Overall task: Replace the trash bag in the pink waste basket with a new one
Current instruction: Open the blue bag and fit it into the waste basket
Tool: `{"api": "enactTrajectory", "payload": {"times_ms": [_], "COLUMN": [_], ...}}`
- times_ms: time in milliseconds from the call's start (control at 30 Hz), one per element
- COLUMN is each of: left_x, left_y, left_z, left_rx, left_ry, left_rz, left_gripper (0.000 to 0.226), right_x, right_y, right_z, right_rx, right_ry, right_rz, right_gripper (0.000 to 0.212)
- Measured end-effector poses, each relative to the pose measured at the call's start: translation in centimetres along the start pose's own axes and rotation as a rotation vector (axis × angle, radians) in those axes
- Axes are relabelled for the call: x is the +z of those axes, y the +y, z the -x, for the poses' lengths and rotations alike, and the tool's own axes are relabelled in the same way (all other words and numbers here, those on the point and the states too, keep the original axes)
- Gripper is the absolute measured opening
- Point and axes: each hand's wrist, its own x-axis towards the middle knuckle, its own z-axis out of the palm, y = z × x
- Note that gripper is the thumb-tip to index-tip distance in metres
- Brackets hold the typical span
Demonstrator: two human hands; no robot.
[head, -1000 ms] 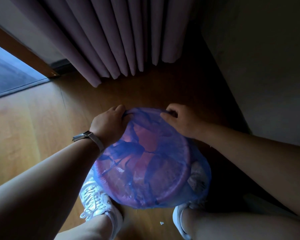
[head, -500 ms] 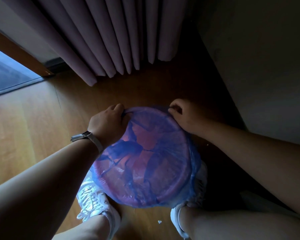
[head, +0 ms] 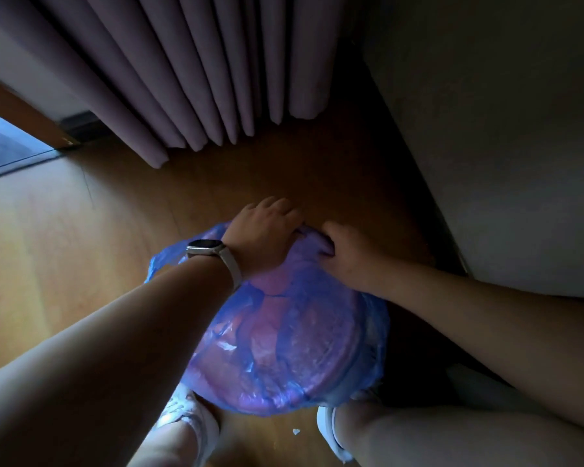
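Note:
The pink waste basket (head: 270,352) stands on the wooden floor between my feet, lined with a thin blue trash bag (head: 371,332) folded over its rim. My left hand (head: 263,230), a watch on its wrist, lies over the far rim with fingers curled onto the bag's edge. Just to its right, my right hand (head: 348,254) pinches the bunched plastic at the same far edge. The two hands almost touch. Loose blue plastic sticks out at the basket's left side (head: 169,261).
Mauve curtains (head: 196,79) hang to the floor just beyond the basket. A grey wall or furniture panel (head: 503,146) runs along the right. White sneakers (head: 186,419) flank the basket. A small white scrap (head: 295,431) lies on the floor near my feet.
Both hands have slid along the rim toward each other and now meet at the far edge. The bag's left side has come looser and sticks out.

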Motion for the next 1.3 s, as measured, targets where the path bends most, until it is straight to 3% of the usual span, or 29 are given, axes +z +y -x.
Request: {"api": "enactTrajectory", "payload": {"times_ms": [200,300,400,567,700,767,933,1033,1167,1300], "left_x": [-0.6,-1.1,-1.2,-1.7,-2.2,-1.9,-0.9,-0.6,-0.9,-0.7], "left_y": [-1.7,-3.8,-5.3,-4.2,-1.8,-1.0,-1.1,-1.6,-2.7,-3.3], "left_z": [1.3,2.4,3.5,3.1,1.4,0.8,0.7,1.1,1.6,2.3], "left_rx": [-0.157,-0.324,-0.431,-0.361,-0.089,-0.039,-0.096,-0.150,-0.260,-0.368], "left_ry": [0.013,0.038,0.046,0.120,0.159,0.125,0.067,0.070,0.068,0.059], "left_rz": [0.078,0.088,0.078,-0.031,0.017,0.040,0.072,0.079,0.146,0.180], "left_gripper": [0.030,0.037,0.045,0.045,0.039,0.039,0.034,0.026,0.029,0.033], "right_x": [-0.6,-1.4,-2.6,-3.4,-3.3,-2.8,-1.9,-2.5,-2.9,-2.8], "right_y": [-0.7,-1.1,-1.6,-2.2,-1.6,-1.0,-0.1,-0.7,-1.8,-1.8], "right_z": [-1.9,-2.2,-1.8,-1.3,-1.4,-1.9,-1.9,-1.4,-1.5,-1.4], "right_rx": [0.080,0.032,-0.022,0.040,0.034,0.052,0.072,-0.064,-0.164,-0.333], "right_ry": [-0.103,-0.036,0.019,0.016,0.039,0.020,0.032,0.132,0.048,0.208], "right_rz": [-0.126,-0.165,-0.202,-0.174,-0.073,-0.039,0.029,0.131,0.048,0.477], "right_gripper": [0.027,0.021,0.035,0.010,0.012,0.013,0.011,0.017,0.024,0.036]}}
